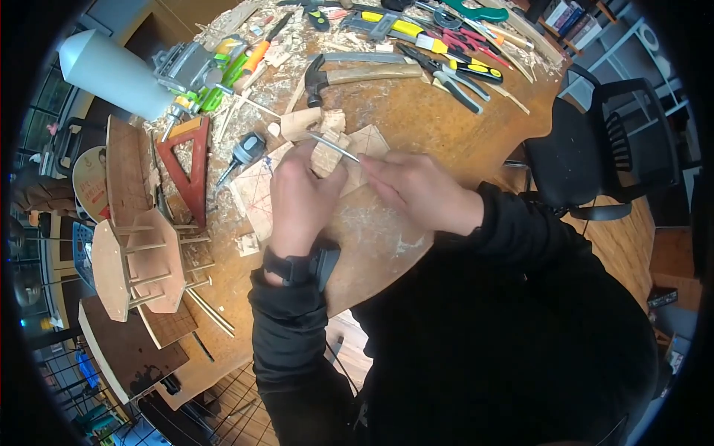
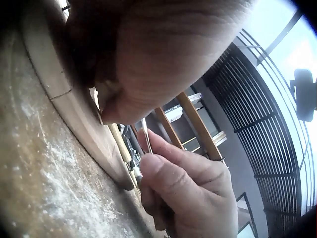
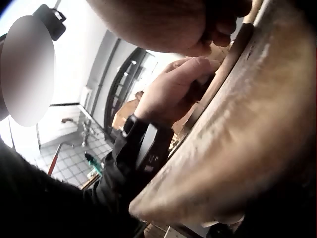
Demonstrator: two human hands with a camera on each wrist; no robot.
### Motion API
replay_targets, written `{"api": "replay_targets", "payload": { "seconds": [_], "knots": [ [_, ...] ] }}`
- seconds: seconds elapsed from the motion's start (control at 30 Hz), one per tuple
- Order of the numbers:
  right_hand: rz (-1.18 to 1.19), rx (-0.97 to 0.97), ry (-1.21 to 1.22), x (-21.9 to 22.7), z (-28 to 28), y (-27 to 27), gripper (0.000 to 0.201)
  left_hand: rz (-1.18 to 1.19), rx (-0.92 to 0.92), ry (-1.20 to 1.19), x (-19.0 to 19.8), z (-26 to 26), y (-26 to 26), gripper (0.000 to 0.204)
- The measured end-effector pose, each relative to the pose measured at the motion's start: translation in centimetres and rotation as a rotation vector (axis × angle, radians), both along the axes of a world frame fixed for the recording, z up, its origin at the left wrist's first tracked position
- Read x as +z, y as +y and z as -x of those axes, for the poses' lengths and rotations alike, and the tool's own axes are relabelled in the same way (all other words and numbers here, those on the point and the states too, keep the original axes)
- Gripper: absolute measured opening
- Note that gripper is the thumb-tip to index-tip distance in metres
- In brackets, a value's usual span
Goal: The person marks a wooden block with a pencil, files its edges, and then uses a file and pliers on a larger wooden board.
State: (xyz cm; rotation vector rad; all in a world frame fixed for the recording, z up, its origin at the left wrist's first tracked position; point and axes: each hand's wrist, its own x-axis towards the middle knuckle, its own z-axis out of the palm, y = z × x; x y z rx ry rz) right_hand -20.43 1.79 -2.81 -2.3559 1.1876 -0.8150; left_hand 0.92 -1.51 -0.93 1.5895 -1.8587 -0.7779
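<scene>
In the head view, the left hand (image 1: 299,193) holds a small wooden block (image 1: 328,157) over the marked board (image 1: 255,195) on the tabletop (image 1: 454,123), its grip closed about the near side, while the right hand (image 1: 422,187) pinches a thin metal rod (image 1: 341,150) that slants across the block; good work here likely calls for firm pressure down into the board, so the block cannot rock, and light, short moves of the rod with its tip aimed away from the left fingers. In the left wrist view, the right thumb and forefinger pinch the rod near its end, which suits fine control but would let it twist under a heavy push. In the right wrist view, the left hand sits low by the wood, a sensible brace; how the rod's tip meets the block cannot be told there, so slow, small strokes seem safest
</scene>
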Motion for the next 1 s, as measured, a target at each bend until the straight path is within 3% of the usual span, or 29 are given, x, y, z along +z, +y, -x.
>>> {"api": "replay_targets", "payload": {
  "seconds": [0.03, 0.1, 0.13, 0.23, 0.3, 0.33, 0.4, 0.6, 0.83, 1.0],
  "knots": [
    [0.001, -0.003, -0.001, -0.1, 0.3, 0.5, 0.036, 0.001, -0.003, -0.001, -0.5, -0.1, -0.2, 0.042],
    [-0.077, -0.029, -0.064, -0.6, 1.1, 2.1, 0.035, 0.307, -0.066, 0.026, -2.1, -0.4, -0.5, 0.041],
    [0.073, -0.007, -0.13, -1.4, 1.1, 2.3, 0.035, 0.302, -0.052, 0.031, -2.4, -0.7, -0.4, 0.041],
    [-0.038, 0.021, -0.022, 0.1, 0.5, 0.5, 0.036, 0.166, -0.058, 0.029, -0.7, -0.2, -0.1, 0.039],
    [-0.105, -0.002, 0.058, 0.8, 0.1, -0.2, 0.035, -0.078, 0.024, -0.017, 0.4, 0.0, 0.0, 0.039],
    [-0.054, 0.016, 0.007, 0.5, 0.4, 0.1, 0.035, -0.071, 0.022, -0.019, 0.1, -0.1, -0.2, 0.039],
    [-0.007, 0.009, -0.04, -0.1, 0.9, 1.5, 0.033, 0.236, -0.068, 0.04, -1.0, -0.4, -0.2, 0.04],
    [-0.035, 0.027, -0.028, 0.6, -0.6, -0.9, 0.035, 0.016, -0.021, -0.024, -0.2, -0.4, -0.1, 0.04],
    [-0.042, 0.048, -0.17, -0.7, 2.0, 2.6, 0.035, 0.206, -0.087, 0.075, -2.1, -0.7, -0.5, 0.044],
    [-0.051, -0.04, -0.238, -1.4, 2.7, 2.9, 0.035, 0.25, -0.063, -0.015, -1.8, -0.2, -0.4, 0.05]
  ]
}}
